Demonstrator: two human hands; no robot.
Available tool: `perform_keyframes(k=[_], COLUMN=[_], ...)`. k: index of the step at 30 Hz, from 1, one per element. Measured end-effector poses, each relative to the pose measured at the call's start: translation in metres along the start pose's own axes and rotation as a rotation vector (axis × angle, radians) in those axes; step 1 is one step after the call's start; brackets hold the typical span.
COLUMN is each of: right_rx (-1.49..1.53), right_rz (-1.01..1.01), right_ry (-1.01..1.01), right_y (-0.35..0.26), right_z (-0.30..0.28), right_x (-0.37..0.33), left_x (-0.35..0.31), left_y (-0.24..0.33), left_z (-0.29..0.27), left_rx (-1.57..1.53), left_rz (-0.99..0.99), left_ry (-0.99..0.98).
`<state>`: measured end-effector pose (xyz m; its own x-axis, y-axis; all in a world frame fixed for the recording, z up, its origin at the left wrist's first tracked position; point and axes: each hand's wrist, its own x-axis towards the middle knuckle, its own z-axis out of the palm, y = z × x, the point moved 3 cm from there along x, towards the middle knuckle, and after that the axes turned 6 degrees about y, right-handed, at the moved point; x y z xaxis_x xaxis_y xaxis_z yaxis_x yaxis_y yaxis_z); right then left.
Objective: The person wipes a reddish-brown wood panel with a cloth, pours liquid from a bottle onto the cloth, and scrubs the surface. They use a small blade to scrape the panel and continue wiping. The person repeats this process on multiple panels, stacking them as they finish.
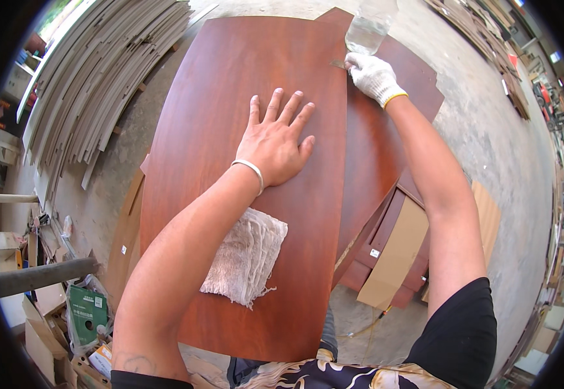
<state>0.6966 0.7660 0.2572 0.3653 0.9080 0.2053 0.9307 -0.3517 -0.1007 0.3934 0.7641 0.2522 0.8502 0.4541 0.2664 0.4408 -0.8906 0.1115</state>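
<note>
A reddish-brown wooden panel [275, 259] with a glossy face lies before me. My left hand [274, 146], bare and with a white band at the wrist, rests flat on it with the fingers spread. My right hand [374, 79], in a white knit glove, is closed at the panel's far right edge. A small flat metal blade [338, 63] sticks out from its fingers over that edge; the rest of it is hidden. Just beyond the glove is a clear bottle [367, 32] with some liquid. A folded whitish cloth [246, 259] lies on the panel beside my left forearm.
A second reddish-brown panel [418, 78] lies under the first, turned at an angle. Long boards [94, 91] are stacked at the left. A cardboard-covered piece [395, 253] sits at the lower right. A pipe [45, 277] and a green box [87, 314] are at the lower left.
</note>
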Motion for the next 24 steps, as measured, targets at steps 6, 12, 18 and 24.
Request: perform_keyframes(k=[6, 12, 18, 24], right_rx=[0.027, -0.047, -0.029, 0.001], right_rz=[-0.187, 0.06, 0.05, -0.086], right_ry=[0.053, 0.147, 0.083, 0.091], right_y=[-0.006, 0.005, 0.005, 0.005], right_z=[-0.003, 0.006, 0.011, 0.001], right_x=[-0.034, 0.015, 0.032, 0.007], left_x=[-0.002, 0.0, -0.002, -0.001], left_y=[-0.001, 0.001, -0.002, 0.0], left_z=[-0.002, -0.002, -0.003, -0.003], left_rx=[-0.001, -0.019, -0.019, -0.027], left_rz=[-0.01, -0.004, -0.01, -0.015], left_ry=[-0.008, -0.013, -0.009, -0.01])
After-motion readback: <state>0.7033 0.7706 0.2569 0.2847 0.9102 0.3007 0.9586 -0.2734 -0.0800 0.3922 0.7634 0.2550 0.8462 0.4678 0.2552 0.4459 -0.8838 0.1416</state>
